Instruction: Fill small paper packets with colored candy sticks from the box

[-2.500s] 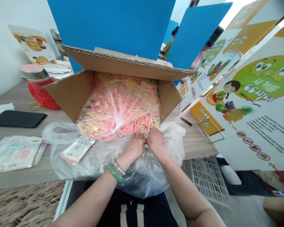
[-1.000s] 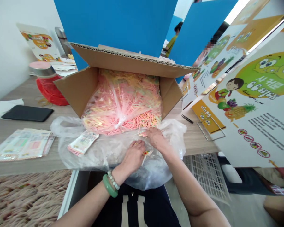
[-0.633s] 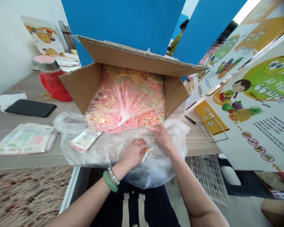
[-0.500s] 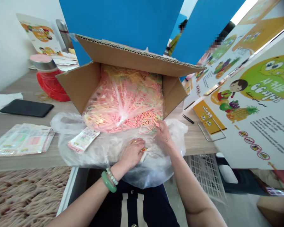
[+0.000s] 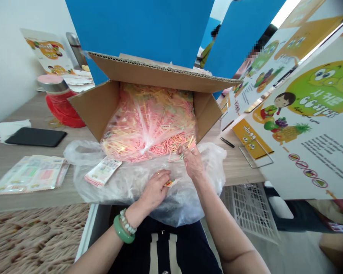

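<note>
My right hand (image 5: 193,160) is closed on several thin pink, yellow and green candy sticks (image 5: 190,143) at the lower right of the box mouth. My left hand (image 5: 156,186) is closed around a small printed packet (image 5: 170,182), most of it under the fingers. Both hands are over a clear plastic bag (image 5: 125,179) spread along the table's front. Behind them an open cardboard box (image 5: 162,74) lies with its mouth toward me, filled by a clear bag of candy sticks (image 5: 148,118). A white printed packet (image 5: 103,171) rests on the plastic, left of my left hand.
On the left are flat printed packets (image 5: 31,173), a black phone (image 5: 36,137) and a red jar with a metal lid (image 5: 61,102). Black tweezers (image 5: 227,142) lie right of the box, beside large printed cartons (image 5: 311,133). A white crate (image 5: 250,209) stands below the table.
My right hand has lifted slightly from the candy pile, with sticks now showing between its fingers. My left hand has shifted slightly left with the small packet. The view has tilted a little.
</note>
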`<state>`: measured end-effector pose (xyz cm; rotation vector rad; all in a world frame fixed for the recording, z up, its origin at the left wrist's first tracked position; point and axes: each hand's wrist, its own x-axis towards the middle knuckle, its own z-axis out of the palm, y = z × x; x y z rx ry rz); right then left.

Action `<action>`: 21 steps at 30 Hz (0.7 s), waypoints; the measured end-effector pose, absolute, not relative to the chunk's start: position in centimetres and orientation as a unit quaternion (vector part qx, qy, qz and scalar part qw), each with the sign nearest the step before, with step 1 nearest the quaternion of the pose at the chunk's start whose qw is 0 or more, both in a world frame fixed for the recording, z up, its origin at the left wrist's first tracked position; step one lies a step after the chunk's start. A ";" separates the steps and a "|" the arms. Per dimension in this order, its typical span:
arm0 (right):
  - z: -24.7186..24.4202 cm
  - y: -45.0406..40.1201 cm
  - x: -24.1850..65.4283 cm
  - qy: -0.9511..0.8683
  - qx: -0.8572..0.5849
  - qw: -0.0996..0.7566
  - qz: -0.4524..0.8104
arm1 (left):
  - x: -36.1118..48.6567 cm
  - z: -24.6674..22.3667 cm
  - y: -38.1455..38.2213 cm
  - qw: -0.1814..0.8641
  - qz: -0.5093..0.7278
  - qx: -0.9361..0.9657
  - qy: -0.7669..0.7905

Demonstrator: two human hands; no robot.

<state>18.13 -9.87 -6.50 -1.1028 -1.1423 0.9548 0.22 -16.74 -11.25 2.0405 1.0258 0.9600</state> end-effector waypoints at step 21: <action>-14.1 -12.9 13.9 -0.614 -0.497 0.479 0.383 | 1.1 -7.0 -14.0 0.375 0.448 0.720 0.374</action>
